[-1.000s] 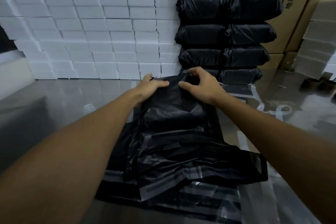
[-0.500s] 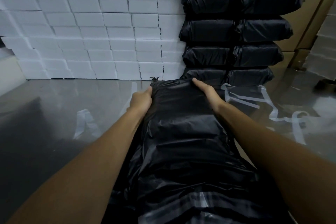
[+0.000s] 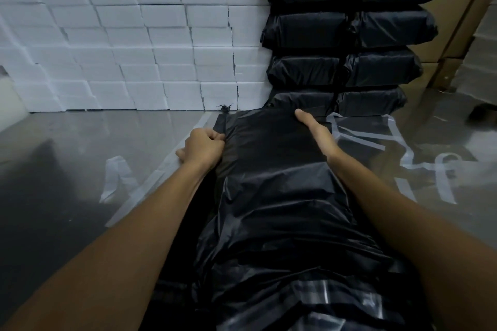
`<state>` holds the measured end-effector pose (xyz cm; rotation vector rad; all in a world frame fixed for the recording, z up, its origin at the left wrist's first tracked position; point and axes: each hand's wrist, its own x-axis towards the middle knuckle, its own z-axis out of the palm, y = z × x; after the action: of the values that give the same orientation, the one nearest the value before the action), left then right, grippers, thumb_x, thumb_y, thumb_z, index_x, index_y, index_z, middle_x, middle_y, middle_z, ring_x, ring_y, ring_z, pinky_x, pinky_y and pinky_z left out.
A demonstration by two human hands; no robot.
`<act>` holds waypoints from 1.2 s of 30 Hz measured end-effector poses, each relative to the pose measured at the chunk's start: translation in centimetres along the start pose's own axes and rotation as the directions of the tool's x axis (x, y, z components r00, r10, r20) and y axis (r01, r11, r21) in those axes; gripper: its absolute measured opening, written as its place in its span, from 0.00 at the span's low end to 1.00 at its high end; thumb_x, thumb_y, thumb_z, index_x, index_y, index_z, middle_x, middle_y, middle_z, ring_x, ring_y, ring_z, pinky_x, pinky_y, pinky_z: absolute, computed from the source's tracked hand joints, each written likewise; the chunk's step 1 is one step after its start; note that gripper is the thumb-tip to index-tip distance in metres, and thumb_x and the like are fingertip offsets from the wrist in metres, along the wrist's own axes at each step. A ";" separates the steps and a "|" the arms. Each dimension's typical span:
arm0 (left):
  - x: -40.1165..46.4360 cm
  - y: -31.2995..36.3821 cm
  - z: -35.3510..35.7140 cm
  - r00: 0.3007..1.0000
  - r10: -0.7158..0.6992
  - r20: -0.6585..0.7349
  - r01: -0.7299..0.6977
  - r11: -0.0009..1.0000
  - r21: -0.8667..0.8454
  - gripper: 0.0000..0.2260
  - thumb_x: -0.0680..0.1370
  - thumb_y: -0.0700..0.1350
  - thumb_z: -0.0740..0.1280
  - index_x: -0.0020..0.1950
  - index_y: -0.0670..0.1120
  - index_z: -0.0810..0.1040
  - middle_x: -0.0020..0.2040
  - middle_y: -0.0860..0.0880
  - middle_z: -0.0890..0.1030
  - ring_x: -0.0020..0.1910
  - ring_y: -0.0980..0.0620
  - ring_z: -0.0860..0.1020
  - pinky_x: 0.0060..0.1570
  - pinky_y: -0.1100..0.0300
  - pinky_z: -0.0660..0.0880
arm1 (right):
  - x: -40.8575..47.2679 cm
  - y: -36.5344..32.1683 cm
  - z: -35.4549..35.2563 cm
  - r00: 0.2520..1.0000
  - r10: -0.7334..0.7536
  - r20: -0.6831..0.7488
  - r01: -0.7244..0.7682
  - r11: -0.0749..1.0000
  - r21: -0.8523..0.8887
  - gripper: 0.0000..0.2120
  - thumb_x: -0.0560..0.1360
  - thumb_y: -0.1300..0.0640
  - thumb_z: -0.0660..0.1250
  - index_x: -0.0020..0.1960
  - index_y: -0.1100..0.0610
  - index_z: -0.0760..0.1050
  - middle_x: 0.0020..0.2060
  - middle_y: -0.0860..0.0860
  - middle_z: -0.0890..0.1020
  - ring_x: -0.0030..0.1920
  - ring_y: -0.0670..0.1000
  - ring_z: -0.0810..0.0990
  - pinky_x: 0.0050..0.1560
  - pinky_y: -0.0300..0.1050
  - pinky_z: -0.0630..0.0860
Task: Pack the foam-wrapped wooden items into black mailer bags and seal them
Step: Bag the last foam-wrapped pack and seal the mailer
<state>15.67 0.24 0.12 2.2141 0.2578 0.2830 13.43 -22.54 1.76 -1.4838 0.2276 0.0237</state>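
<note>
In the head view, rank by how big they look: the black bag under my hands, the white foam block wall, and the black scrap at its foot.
1. White foam block wall and black bag: similar spread; the bag lies nearer, so unsure.
2. Black scrap: clearly smallest.

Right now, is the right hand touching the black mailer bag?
Touching. The head view shows the right hand lying flat, fingers straight, on the black mailer bag.

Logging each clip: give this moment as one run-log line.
left hand: grips mailer bag edge | right hand: flat on bag top | stack of packed bags: behind
</note>
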 end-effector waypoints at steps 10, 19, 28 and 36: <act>-1.1 -0.5 -0.5 0.983 0.178 -0.036 -0.179 0.983 -0.026 0.09 0.79 0.47 0.66 0.38 0.50 0.77 0.35 0.55 0.76 0.44 0.48 0.75 0.58 0.50 0.67 | -5.3 -1.1 -0.1 0.986 -0.106 0.125 0.126 0.979 -0.160 0.17 0.74 0.56 0.74 0.61 0.52 0.79 0.50 0.48 0.87 0.47 0.47 0.86 0.47 0.39 0.82; -6.4 -0.9 -2.3 0.884 0.457 -0.098 -0.449 0.772 -0.449 0.10 0.72 0.55 0.68 0.47 0.51 0.80 0.45 0.51 0.81 0.44 0.55 0.78 0.45 0.66 0.72 | -7.2 -0.7 1.0 0.994 -0.050 0.101 0.027 0.975 0.219 0.16 0.74 0.66 0.72 0.59 0.54 0.79 0.48 0.55 0.87 0.48 0.56 0.87 0.43 0.46 0.84; -9.0 -3.1 -4.4 0.804 0.540 0.249 -0.483 0.837 -0.257 0.51 0.58 0.72 0.76 0.76 0.55 0.65 0.70 0.56 0.73 0.68 0.58 0.72 0.68 0.51 0.71 | -10.4 1.6 -1.1 0.932 -0.178 0.316 0.246 0.951 -0.189 0.35 0.64 0.43 0.81 0.65 0.35 0.67 0.50 0.26 0.81 0.52 0.30 0.80 0.47 0.24 0.74; -10.7 -2.8 -4.9 0.868 0.462 0.180 -0.449 0.887 -0.110 0.51 0.49 0.75 0.76 0.70 0.65 0.65 0.57 0.68 0.75 0.55 0.69 0.73 0.56 0.69 0.71 | -12.3 2.4 -2.9 0.937 -0.262 0.231 0.346 0.778 -0.525 0.57 0.55 0.26 0.77 0.78 0.44 0.61 0.68 0.43 0.77 0.69 0.47 0.74 0.71 0.54 0.71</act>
<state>3.84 2.57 -0.38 2.1956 -0.3920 0.3122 0.57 -23.68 1.26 -2.0870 -0.1646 -0.0702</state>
